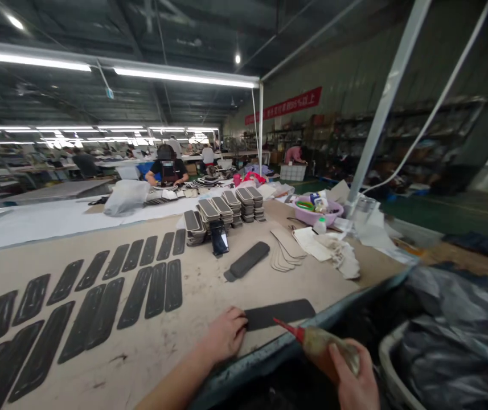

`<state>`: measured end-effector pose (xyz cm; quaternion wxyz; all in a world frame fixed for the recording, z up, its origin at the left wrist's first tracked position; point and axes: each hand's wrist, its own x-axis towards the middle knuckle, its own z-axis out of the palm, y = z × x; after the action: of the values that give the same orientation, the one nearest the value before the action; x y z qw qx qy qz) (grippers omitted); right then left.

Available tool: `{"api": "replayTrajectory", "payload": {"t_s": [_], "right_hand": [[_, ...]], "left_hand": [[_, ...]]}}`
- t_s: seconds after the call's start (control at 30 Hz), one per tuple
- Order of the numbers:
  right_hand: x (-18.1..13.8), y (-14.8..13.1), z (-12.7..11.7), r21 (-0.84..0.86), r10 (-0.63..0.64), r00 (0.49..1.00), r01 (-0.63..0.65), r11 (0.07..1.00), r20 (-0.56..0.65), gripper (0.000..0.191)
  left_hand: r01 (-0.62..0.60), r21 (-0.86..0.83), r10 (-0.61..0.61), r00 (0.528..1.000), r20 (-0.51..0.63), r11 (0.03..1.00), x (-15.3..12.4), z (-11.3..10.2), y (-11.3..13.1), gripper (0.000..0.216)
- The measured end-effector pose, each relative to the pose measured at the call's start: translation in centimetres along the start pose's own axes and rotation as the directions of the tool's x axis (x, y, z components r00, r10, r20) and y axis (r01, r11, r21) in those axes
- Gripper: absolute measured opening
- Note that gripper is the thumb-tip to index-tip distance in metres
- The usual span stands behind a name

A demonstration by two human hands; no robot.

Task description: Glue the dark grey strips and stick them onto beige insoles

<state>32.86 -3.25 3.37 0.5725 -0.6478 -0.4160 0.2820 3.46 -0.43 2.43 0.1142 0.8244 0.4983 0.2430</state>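
1. Closest to the camera, the right hand has its fingers clamped on a squeeze bottle, held tilted beyond the desk's near edge.
2. Its red nozzle points left over the dark strip; whether the tip touches cannot be told.
3. That dark strip lies flat on the desk, along the near edge and short of the right corner.
4. The left hand rests at the strip's left end, fingers bent and close together; whether they pinch it cannot be told.
5. Farther in from the near edge sit a small dark pile and, to its right, a fan of pale pieces.
6. Two slanting rows of glossy dark strips run toward the desk's left edge.
7. Toward the far edge stand stacks of pads, with a phone upright just before them.
8. Near the right corner lie a white cloth and, farther back, a purple basin.
9. Across the far edge, a co-worker bends over more pieces.
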Motion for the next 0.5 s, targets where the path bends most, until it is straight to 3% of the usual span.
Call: {"api": "replayTrajectory", "payload": {"t_s": [0.2,0.5], "right_hand": [[-0.3,-0.1,3.7,-0.067,-0.201,0.972,0.210,0.975,0.121,0.038],[-0.7,0.3,8.2,-0.094,-0.471,0.830,0.517,0.851,0.299,0.020]], "left_hand": [[-0.033,-0.045,0.035,0.998,0.044,0.998,-0.7,-0.2,-0.9,0.028],[-0.069,-0.005,0.069,0.997,0.028,0.998,-0.8,0.4,-1.2,0.032]]}}
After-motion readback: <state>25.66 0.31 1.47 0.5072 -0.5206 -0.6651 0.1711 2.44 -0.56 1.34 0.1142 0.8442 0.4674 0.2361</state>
